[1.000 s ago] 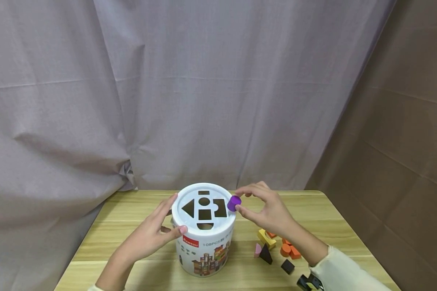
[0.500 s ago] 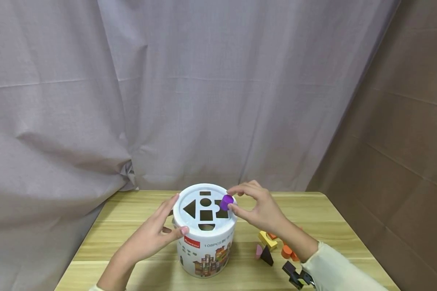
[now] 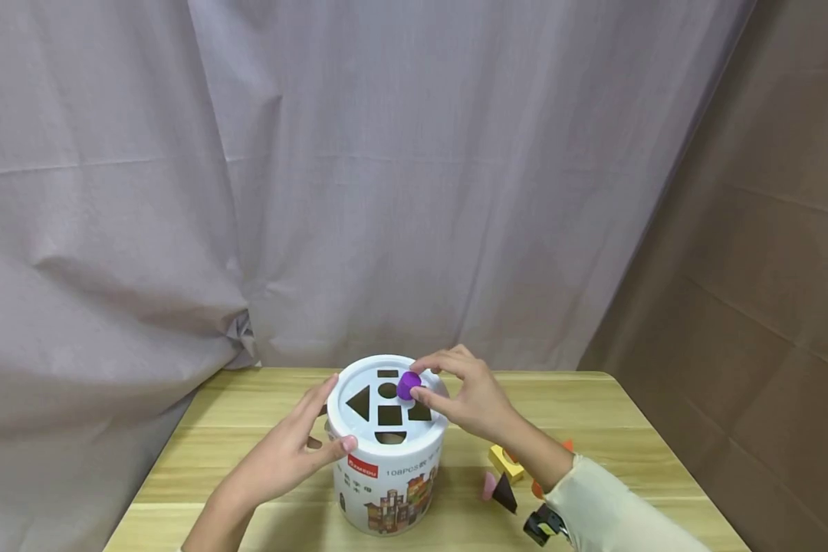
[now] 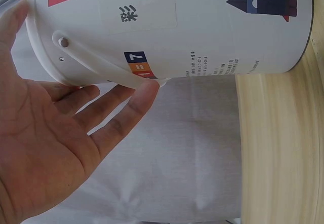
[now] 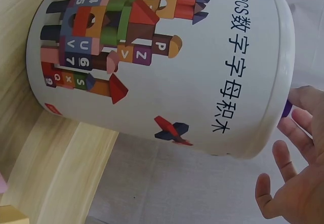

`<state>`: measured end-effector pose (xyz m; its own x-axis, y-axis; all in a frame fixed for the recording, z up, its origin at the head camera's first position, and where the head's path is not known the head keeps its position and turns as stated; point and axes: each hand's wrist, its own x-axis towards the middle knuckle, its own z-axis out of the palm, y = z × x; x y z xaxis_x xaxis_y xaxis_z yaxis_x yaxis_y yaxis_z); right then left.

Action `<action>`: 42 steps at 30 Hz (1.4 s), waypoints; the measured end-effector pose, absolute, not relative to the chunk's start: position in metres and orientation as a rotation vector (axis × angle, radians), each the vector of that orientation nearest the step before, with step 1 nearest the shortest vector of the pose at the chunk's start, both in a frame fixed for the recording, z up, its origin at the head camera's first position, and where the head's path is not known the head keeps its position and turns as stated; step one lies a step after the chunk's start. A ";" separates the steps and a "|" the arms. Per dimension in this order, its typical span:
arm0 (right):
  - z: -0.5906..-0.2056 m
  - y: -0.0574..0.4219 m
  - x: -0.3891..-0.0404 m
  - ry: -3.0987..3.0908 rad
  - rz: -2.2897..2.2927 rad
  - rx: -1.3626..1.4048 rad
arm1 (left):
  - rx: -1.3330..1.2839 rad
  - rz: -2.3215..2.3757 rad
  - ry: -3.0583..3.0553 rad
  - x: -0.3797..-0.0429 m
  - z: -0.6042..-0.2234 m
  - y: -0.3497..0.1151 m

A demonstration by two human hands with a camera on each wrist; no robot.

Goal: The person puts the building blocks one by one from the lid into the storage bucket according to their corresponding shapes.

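Observation:
A white toy-block bucket [image 3: 386, 494] stands upright on the wooden table, its lid [image 3: 349, 431] cut with several shaped holes. Between thumb and fingers, my right hand [image 3: 471, 395] pinches a purple cylinder block [image 3: 409, 386] over the lid, where it overlaps the right edge of the round hole [image 3: 387, 391]. The right wrist view shows only a sliver of that purple block past the rim. My left hand [image 3: 279, 458] rests on the bucket's left side, thumb at the front rim. In the left wrist view its extended fingers [image 4: 121, 120] touch the printed wall.
Right of the bucket lie a yellow arch block [image 3: 506, 463], a black triangle block [image 3: 504, 495] and a pink block [image 3: 488, 487]. Orange blocks [image 3: 567, 445] are partly covered by the right forearm. A grey curtain [image 3: 386, 192] hangs behind the table [image 3: 552, 406].
My right hand has carried the purple cylinder block leftward, from beside the lid's right rim to near the round hole. The left hand has kept its place on the bucket.

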<state>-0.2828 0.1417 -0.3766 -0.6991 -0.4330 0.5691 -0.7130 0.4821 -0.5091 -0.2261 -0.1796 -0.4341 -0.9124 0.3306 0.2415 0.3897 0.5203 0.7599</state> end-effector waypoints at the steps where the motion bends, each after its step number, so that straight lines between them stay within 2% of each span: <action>1: -0.376 0.140 -0.283 -2.375 1.068 0.956 | -0.634 -1.366 -2.683 -0.226 -0.434 -0.179; 42: -0.377 0.115 -0.303 -2.480 0.889 1.018 | -0.629 -1.371 -2.682 -0.231 -0.437 -0.176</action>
<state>-0.3027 0.1152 -0.3774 -0.6968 -0.5190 0.4951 -0.7154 0.5536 -0.4263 -0.2307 -0.1758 -0.4368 -0.9144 0.3272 0.2385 0.3849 0.5199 0.7626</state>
